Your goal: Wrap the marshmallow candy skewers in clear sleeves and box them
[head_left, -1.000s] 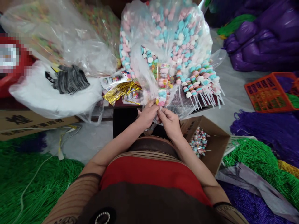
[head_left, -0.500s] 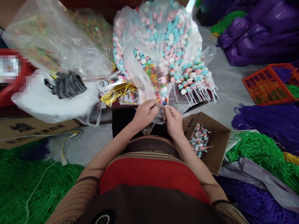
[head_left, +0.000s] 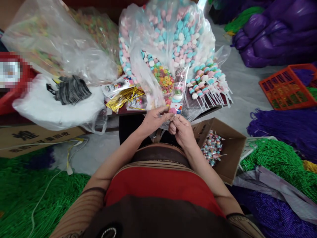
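A marshmallow candy skewer in a clear printed wrapper points away from me at the table's front edge. Its lower end is pinched between the fingers of my left hand and my right hand. My right thumb and forefinger close on the bottom of the wrapper; the stick there is mostly hidden. Right of it lies a pile of unwrapped marshmallow skewers with white sticks. Left of my hands are gold twist ties and flat printed wrappers.
Behind stands a large clear bag of pink, blue and white marshmallows, with ring gummies in front. A cardboard box of wrapped skewers sits low right. Black-grey sleeves lie on a white bundle. An orange crate is farther right.
The wrapped skewer has shifted slightly right and now shows more clearly. My left fingers have straightened somewhat along its lower end, while my right hand keeps its pinch.
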The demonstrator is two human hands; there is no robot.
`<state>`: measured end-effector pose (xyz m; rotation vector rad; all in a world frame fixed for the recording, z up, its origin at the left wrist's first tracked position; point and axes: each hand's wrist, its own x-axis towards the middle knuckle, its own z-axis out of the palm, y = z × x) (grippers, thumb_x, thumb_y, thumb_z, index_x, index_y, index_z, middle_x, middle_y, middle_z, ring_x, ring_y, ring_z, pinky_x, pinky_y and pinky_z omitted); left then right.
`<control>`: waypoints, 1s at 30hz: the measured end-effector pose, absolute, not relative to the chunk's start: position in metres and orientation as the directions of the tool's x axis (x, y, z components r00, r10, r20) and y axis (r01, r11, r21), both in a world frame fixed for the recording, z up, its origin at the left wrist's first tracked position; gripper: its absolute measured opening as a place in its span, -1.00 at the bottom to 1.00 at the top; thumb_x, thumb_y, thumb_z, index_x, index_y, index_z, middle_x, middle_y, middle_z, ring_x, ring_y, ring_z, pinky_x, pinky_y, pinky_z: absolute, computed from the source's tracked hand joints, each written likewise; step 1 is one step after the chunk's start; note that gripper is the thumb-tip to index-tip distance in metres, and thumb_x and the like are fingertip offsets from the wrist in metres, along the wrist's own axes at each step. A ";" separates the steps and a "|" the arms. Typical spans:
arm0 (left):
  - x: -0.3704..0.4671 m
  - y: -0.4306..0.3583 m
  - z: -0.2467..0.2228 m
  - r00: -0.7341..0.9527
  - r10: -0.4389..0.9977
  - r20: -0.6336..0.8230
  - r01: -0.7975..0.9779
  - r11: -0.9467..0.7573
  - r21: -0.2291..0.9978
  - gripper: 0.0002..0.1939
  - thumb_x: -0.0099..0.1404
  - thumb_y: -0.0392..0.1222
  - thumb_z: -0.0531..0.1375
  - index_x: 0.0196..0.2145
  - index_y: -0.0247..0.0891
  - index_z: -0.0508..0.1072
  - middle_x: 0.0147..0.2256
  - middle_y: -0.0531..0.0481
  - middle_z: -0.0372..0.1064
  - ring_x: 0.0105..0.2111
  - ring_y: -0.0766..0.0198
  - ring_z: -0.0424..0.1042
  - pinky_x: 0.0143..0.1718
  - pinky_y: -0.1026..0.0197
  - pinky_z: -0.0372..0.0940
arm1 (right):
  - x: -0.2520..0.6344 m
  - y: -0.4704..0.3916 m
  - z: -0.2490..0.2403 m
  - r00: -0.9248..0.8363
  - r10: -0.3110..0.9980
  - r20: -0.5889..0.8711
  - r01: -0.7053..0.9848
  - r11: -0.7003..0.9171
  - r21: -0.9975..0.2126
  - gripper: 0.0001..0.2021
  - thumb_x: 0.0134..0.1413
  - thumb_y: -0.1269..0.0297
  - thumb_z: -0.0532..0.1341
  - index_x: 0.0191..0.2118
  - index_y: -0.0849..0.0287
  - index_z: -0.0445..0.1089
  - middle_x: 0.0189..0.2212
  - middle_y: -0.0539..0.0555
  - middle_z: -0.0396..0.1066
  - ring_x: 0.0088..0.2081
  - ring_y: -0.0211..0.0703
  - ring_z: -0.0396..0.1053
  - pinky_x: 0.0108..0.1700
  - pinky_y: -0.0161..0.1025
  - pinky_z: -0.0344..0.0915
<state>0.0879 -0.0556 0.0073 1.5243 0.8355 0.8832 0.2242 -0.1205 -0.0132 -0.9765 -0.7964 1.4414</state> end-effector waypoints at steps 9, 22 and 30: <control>0.086 -0.056 0.010 0.645 0.672 0.364 0.595 -0.740 0.312 -0.77 0.43 -0.27 0.02 -0.35 -0.23 0.42 -0.42 -0.09 0.43 -0.33 0.11 0.37 -0.23 0.06 0.16 | 0.225 -0.122 -0.020 0.183 0.981 -0.061 -0.149 -0.034 -0.988 -0.55 0.15 -0.23 0.28 -0.32 0.11 0.39 -0.69 -0.19 0.13 -0.65 -0.37 0.02 -0.55 -0.33 -0.02; 0.087 -0.045 0.022 0.399 0.917 0.006 -0.218 0.088 0.972 -0.41 0.29 0.25 0.28 0.12 -0.13 0.33 -0.28 -0.02 0.48 -0.22 0.18 0.53 -0.23 0.18 0.35 | 0.223 -0.125 -0.022 0.069 0.998 0.011 -0.131 0.020 -0.991 -0.60 0.23 -0.17 0.26 -0.30 0.11 0.43 -0.67 -0.18 0.13 -0.63 -0.35 0.06 -0.52 -0.31 0.02; 0.105 -0.061 0.025 0.536 0.828 -0.164 -0.358 0.399 0.844 -0.50 0.13 0.21 0.42 -0.31 -0.21 0.33 -0.52 0.13 0.41 -0.61 0.39 0.39 -0.66 0.37 0.17 | 0.213 -0.126 -0.022 0.074 0.997 0.011 -0.114 0.020 -0.993 -0.56 0.22 -0.20 0.24 -0.40 0.11 0.39 -0.67 -0.17 0.15 -0.64 -0.35 0.06 -0.52 -0.29 0.08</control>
